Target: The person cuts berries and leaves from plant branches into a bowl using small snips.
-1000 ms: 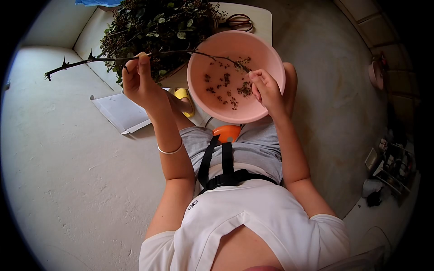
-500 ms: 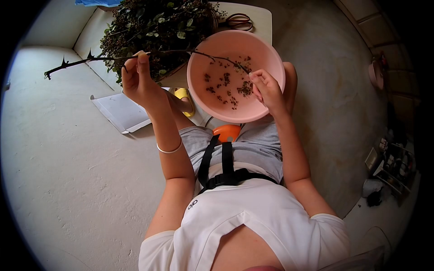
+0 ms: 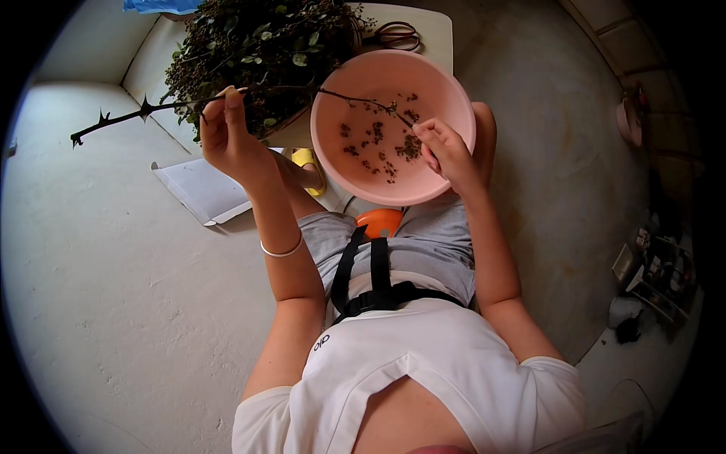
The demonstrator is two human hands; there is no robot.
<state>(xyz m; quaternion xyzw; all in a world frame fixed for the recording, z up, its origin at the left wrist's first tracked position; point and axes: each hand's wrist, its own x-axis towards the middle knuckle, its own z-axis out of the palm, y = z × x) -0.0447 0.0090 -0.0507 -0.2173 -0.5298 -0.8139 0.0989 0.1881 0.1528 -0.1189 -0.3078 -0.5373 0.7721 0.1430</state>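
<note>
A long, thin thorny branch (image 3: 162,107) stretches between my two hands, its bare left end sticking out past my left hand. My left hand (image 3: 227,140) pinches it near the middle between thumb and fingers. Over the right side of a pink basin (image 3: 333,163), the fingers of my right hand (image 3: 448,153) are closed on the branch's thin right end. Small clusters of dark berries (image 3: 378,132) lie scattered on the basin's bottom. Behind my left hand is a big heap of leafy, berry-bearing branches (image 3: 257,45).
Red-handled scissors (image 3: 397,36) lie on the pale table (image 3: 435,19) behind the basin. A white box lid (image 3: 204,185) rests on the floor at left, near a yellow slipper (image 3: 308,163). Something orange (image 3: 380,221) shows between my legs. Assorted items (image 3: 658,276) stand at far right.
The branch has shifted and turned slightly, its left end a little lower. Both hands keep their hold, and my left hand has moved slightly left.
</note>
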